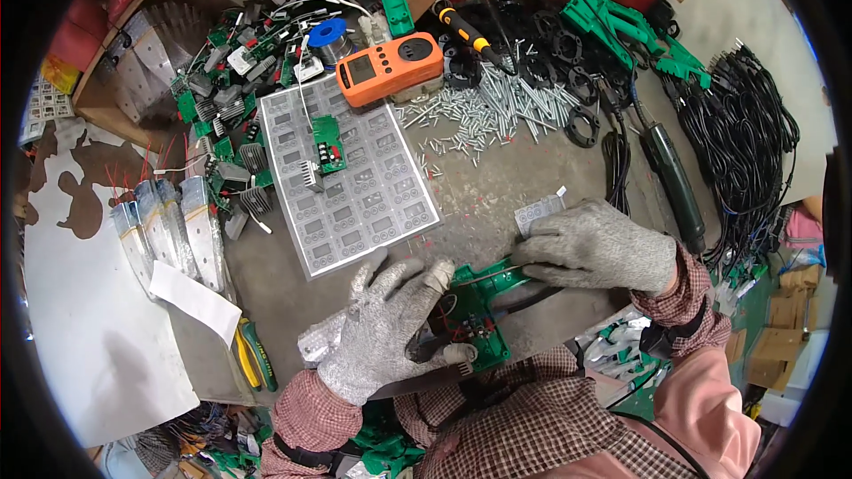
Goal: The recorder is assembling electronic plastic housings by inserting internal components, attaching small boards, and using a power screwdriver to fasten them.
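Note:
An open green plastic tool housing [487, 330] lies at the table's front edge, with a small circuit board and wires inside. My left hand [382, 324], in a grey knit glove, grips its left side between thumb and fingers. A clear wrapped piece [321, 337] shows beside that hand. At the housing's right arm, my gloved right hand [599, 248] has its fingers closed on the end; the fingertips are partly hidden. A dark cable [532, 302] runs from the housing under my right hand. A small printed label piece [539, 211] lies just beyond that hand.
A label sheet [355, 231] carries a circuit board [327, 144]. Behind are an orange meter [390, 69], a screwdriver [466, 31], loose screws [506, 106] and a solder spool [329, 38]. Pliers [255, 355] lie left, a dark-handled tool [674, 186] and black cables [737, 133] right.

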Tool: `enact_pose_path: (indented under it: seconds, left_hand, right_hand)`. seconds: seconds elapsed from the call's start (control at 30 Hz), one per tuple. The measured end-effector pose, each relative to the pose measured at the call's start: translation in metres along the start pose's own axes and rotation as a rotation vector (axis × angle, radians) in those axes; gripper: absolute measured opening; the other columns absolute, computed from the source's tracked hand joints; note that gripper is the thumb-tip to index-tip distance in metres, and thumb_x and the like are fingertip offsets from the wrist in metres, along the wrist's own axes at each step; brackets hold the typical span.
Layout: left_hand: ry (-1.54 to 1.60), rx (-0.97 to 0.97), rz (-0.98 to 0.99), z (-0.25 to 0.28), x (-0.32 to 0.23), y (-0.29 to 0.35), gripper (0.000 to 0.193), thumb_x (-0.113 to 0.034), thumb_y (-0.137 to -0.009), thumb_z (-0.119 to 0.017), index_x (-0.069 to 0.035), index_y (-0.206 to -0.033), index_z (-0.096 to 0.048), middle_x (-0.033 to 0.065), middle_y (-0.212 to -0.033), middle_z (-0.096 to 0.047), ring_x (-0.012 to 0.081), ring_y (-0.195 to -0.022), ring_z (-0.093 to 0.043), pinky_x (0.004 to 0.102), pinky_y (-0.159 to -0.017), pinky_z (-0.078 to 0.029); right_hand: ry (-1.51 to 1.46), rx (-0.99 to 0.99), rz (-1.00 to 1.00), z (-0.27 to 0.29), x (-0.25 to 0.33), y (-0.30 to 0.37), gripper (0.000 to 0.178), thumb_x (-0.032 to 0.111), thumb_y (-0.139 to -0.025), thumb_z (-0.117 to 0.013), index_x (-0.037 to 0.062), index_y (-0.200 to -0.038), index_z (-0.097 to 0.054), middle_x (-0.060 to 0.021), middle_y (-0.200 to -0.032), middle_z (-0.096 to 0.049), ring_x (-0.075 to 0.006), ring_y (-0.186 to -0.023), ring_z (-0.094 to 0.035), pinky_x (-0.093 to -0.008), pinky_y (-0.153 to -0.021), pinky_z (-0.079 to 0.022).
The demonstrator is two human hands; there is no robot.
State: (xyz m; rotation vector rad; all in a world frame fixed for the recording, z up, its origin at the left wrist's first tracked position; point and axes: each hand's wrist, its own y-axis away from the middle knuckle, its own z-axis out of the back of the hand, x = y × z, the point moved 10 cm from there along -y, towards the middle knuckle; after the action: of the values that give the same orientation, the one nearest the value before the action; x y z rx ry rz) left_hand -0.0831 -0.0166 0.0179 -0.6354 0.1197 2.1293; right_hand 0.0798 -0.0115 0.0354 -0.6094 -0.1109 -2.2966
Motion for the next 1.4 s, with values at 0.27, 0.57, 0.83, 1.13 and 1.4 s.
enact_pose_path:
  seconds: [0.27, 0.57, 0.83, 1.13, 1.4]
  left_hand:
    - [-0.034, -0.010, -0.072, -0.008, -0.003, 0.012, 0.094, -0.072, -0.081, -0.067, -0.003, -0.144, -0.053, 0.0145, -0.125, -0.065, 0.0335, -0.124, -0.056, 0.0539, -0.115, -0.033]
    - [-0.010, 0.002, -0.117, -0.005, -0.009, 0.001, 0.105, -0.071, -0.064, -0.082, -0.002, -0.139, -0.058, 0.0163, -0.121, -0.065, 0.0373, -0.121, -0.056, 0.0540, -0.112, -0.037]
    - [0.027, -0.061, -0.019, -0.009, 0.007, 0.005, 0.108, -0.080, -0.072, -0.070, -0.006, -0.149, -0.050, 0.0126, -0.115, -0.068, 0.0298, -0.124, -0.058, 0.0575, -0.124, -0.019]
    - [-0.074, -0.056, -0.065, -0.007, -0.002, 0.008, 0.101, -0.077, -0.077, -0.068, -0.004, -0.146, -0.053, 0.0123, -0.117, -0.070, 0.0316, -0.125, -0.057, 0.0597, -0.122, -0.021]
    - [0.024, 0.010, 0.017, -0.009, 0.004, 0.003, 0.105, -0.075, -0.080, -0.068, -0.002, -0.152, -0.044, 0.0141, -0.116, -0.070, 0.0346, -0.125, -0.056, 0.0605, -0.121, -0.021]
  right_hand:
    - [0.011, 0.091, -0.021, -0.022, -0.002, -0.017, 0.023, 0.021, -0.093, -0.068, 0.0095, -0.112, -0.067, -0.0091, -0.096, -0.065, -0.0298, -0.082, -0.067, -0.0407, -0.072, -0.054]
    - [-0.006, -0.037, -0.066, 0.004, -0.001, 0.021, 0.016, 0.025, -0.094, -0.068, 0.0112, -0.102, -0.068, -0.0079, -0.084, -0.062, -0.0284, -0.078, -0.067, -0.0407, -0.066, -0.055]
    - [0.002, -0.081, -0.085, -0.006, 0.006, 0.024, 0.019, 0.023, -0.090, -0.070, 0.0123, -0.105, -0.068, -0.0049, -0.087, -0.064, -0.0245, -0.077, -0.068, -0.0376, -0.063, -0.056]
    - [0.083, 0.125, 0.057, -0.042, 0.028, 0.018, 0.017, 0.022, -0.088, -0.064, 0.0127, -0.102, -0.064, -0.0050, -0.092, -0.060, -0.0254, -0.077, -0.069, -0.0384, -0.063, -0.057]
    - [0.011, 0.057, 0.033, -0.017, 0.015, -0.002, 0.016, 0.025, -0.089, -0.068, 0.0119, -0.095, -0.061, -0.0085, -0.082, -0.061, -0.0292, -0.073, -0.067, -0.0418, -0.060, -0.055]
